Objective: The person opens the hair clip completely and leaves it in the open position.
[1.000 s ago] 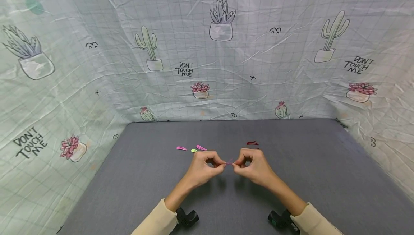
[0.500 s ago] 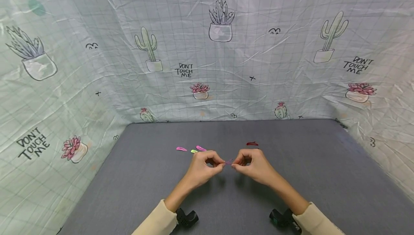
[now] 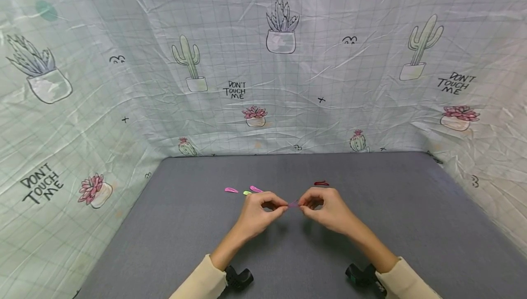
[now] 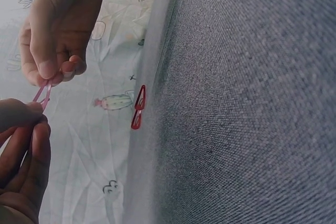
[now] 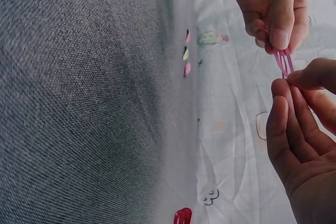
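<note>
Between my two hands, a pink snap hair clip is held up over the grey table. My left hand pinches one end between thumb and fingers, and my right hand pinches the other. In the left wrist view the clip shows its arms spread apart in a narrow V. The right wrist view has the same clip running between the fingertips of both hands, its ends covered by them.
Beyond my left hand lie two pink hair clips and a yellow-green clip, partly hidden by it. Red hair clips lie behind my right hand. A printed cloth hangs around the table.
My right hand has shifted slightly right and away from me, and a little more of the hair clip shows between the fingertips. The left hand has barely moved.
</note>
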The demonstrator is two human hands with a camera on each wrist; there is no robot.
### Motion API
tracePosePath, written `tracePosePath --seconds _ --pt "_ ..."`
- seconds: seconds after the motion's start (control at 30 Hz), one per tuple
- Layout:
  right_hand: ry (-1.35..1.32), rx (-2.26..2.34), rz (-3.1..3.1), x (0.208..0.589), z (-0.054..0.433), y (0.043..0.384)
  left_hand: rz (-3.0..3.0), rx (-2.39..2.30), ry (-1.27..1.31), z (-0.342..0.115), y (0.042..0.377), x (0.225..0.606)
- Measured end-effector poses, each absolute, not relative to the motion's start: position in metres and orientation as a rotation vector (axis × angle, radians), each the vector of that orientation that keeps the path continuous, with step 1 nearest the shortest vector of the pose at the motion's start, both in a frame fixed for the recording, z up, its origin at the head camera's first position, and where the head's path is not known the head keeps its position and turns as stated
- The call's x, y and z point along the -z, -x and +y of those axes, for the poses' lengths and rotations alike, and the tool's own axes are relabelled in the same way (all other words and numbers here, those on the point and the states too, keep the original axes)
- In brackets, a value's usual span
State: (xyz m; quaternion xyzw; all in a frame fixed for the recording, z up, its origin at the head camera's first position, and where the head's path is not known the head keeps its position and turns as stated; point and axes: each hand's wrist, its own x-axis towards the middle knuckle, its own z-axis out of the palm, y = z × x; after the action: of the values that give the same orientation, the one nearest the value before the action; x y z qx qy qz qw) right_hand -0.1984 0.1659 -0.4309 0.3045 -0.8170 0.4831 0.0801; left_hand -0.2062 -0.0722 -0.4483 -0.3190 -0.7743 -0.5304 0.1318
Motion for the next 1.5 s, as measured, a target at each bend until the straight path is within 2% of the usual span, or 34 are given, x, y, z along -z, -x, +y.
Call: tracePosePath --seconds 0.5,1.13,1.5 --pt "-0.865 -1.354 -2.495 0.433 0.176 0.201 -2.365 1.497 0.922 -0.062 0.213 0.452" --pt "-0.674 -1.176 -2.699 0.443 0.225 0.219 -2.617 1.305 1.011 -0.003 0.257 0.455" --pt "-0.606 -1.033 -2.8 0.447 0.239 0.234 -2.733 1.223 0.951 0.026 0.274 0.464"
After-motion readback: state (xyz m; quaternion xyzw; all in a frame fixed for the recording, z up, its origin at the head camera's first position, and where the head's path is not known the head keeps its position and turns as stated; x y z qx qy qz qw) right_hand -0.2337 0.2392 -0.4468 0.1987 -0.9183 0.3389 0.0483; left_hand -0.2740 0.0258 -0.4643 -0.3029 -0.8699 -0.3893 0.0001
